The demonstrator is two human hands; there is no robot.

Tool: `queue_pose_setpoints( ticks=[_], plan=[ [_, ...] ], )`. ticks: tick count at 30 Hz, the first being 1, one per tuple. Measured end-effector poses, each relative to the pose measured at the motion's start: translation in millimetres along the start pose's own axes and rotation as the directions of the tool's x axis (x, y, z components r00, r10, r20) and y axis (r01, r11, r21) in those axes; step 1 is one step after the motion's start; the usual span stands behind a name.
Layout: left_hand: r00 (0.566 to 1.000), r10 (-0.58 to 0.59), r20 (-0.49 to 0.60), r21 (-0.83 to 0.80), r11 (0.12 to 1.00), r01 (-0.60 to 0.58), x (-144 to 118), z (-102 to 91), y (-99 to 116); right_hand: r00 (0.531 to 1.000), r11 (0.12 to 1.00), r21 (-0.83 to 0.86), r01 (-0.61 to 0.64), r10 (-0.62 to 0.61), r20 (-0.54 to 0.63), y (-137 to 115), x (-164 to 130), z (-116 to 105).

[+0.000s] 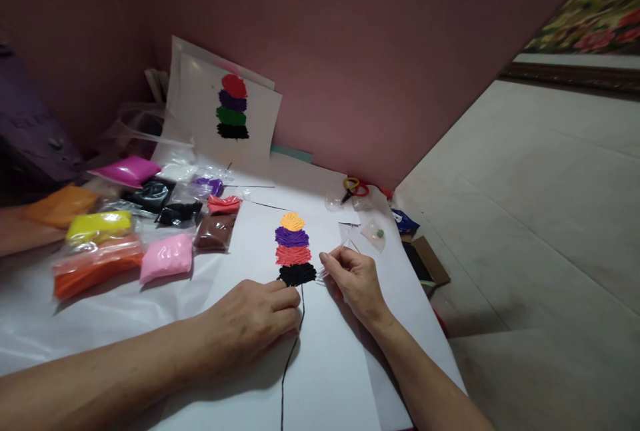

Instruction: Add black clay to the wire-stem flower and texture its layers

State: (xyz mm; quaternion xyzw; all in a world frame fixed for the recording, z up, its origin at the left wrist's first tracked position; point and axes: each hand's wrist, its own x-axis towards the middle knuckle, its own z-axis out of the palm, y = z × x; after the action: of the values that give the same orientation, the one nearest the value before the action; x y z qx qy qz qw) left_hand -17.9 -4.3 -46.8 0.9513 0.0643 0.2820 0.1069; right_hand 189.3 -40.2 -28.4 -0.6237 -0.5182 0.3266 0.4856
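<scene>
On a white sheet (330, 378) lies a stack of clay patches: yellow (293, 221), purple (292, 238), red (293, 255) and black (297, 274), with a thin black line (295, 344) running down from the black one. My left hand (250, 321) rests on the sheet just below the black patch, fingers curled at the line's top. My right hand (353, 278) is pinched on a thin clear tool (333, 258) whose tip points at the black patch's right edge.
Several bags of coloured clay (125, 231) lie at the left. A finished sheet with red, purple, green and black patches (233, 106) leans on the pink wall. Scissors (354, 187) and small clear bags (374, 232) lie behind. The sheet's right edge meets tiled floor (540, 218).
</scene>
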Motion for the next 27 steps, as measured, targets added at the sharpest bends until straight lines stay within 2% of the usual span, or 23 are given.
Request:
queue_pose_setpoints(
  ticks=[16, 24, 27],
  plan=[
    [1.000, 0.001, -0.016, -0.001, 1.000, -0.001, -0.8, 1.3, -0.6, 0.999, 0.999, -0.038, -0.034, 0.034, -0.018, -6.1, -0.3, -1.5],
    [1.000, -0.001, 0.012, 0.000, 1.000, 0.001, -0.4, 0.3, -0.5, 0.997, 0.996, 0.043, -0.078, 0.079, -0.023, -0.7, 2.7, -2.9],
    [1.000, -0.008, 0.005, 0.005, 1.000, 0.008, -0.7, 1.5, -0.5, 0.998, 0.998, 0.029, -0.048, 0.049, -0.035, 0.5, 2.6, -2.4]
  ],
)
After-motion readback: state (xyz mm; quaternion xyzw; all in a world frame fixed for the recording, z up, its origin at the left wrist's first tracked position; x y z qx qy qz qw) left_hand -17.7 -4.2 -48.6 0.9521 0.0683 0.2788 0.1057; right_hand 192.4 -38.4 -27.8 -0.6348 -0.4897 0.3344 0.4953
